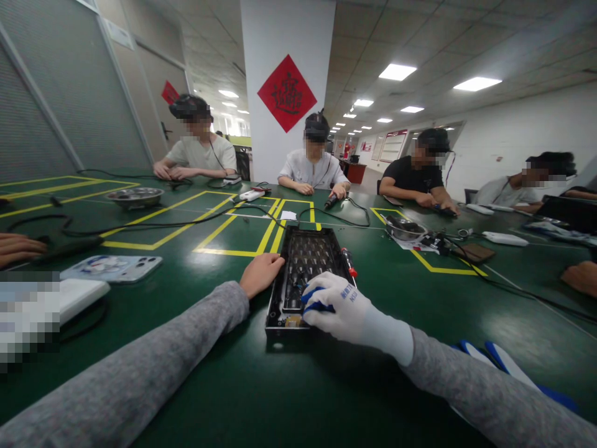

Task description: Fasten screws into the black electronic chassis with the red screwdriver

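Lengthwise in front of me lies an opened black keyboard (pixel 310 258), with rows of small shiny parts inside its tray-like case. My bare left hand (pixel 262 274) rests against the case's left edge, its fingers closed on the rim and partly hidden. A white glove with blue fingers covers my right hand (pixel 338 305), which is over the near right part of the keyboard. Its fingers are bent and closed together; whatever is between them is hidden. Beside the case's right edge lies a red-handled screwdriver (pixel 349 262), partly behind my right hand.
Another blue-and-white glove (pixel 508 367) lies by my right forearm. At left are a phone (pixel 112 267) and a white device (pixel 84 298). Metal bowls (pixel 135 198) (pixel 405 229), black cables and yellow tape lines (pixel 228 251) spread over the green table. Several people sit around it.
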Demonstrator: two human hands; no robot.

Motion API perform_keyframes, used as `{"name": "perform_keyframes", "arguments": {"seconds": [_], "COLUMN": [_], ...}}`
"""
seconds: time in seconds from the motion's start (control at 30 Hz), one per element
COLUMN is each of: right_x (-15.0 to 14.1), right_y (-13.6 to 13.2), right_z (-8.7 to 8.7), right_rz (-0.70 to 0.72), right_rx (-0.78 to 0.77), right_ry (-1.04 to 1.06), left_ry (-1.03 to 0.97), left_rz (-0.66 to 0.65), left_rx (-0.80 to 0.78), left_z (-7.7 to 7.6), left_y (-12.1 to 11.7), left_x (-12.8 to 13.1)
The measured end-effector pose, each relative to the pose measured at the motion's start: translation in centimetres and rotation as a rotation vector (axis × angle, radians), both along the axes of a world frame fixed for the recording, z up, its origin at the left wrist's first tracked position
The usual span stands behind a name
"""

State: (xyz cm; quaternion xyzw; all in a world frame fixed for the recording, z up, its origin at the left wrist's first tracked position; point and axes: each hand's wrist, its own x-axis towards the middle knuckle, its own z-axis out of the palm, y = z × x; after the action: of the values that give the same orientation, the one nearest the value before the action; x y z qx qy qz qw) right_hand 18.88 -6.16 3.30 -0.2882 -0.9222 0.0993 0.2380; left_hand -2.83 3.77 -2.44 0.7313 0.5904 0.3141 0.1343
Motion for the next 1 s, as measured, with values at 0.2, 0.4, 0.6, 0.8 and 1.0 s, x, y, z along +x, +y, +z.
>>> {"name": "perform_keyframes", "arguments": {"seconds": [0.2,0.4,0.6,0.8,1.0], "right_x": [0.03,0.00,-0.03,0.10,0.01], "right_y": [-0.20,-0.20,-0.12,-0.04,-0.10], "right_z": [0.29,0.30,0.15,-0.03,0.03], "right_rz": [-0.013,-0.011,-0.015,0.002,-0.021], "right_rx": [-0.022,-0.034,-0.006,-0.007,0.004], "right_ry": [-0.004,-0.004,-0.010,-0.001,-0.001], "left_ry": [0.001,0.013,0.025,0.032,0.034], "left_rz": [0.005,0.016,0.013,0.010,0.017], "left_rx": [0.005,0.001,0.012,0.015,0.003], "left_z": [0.29,0.28,0.20,0.29,0.36], "left_y": [-0.29,-0.32,-0.25,-0.27,-0.38], "left_x": [0.13,0.14,0.13,0.17,0.20]}}
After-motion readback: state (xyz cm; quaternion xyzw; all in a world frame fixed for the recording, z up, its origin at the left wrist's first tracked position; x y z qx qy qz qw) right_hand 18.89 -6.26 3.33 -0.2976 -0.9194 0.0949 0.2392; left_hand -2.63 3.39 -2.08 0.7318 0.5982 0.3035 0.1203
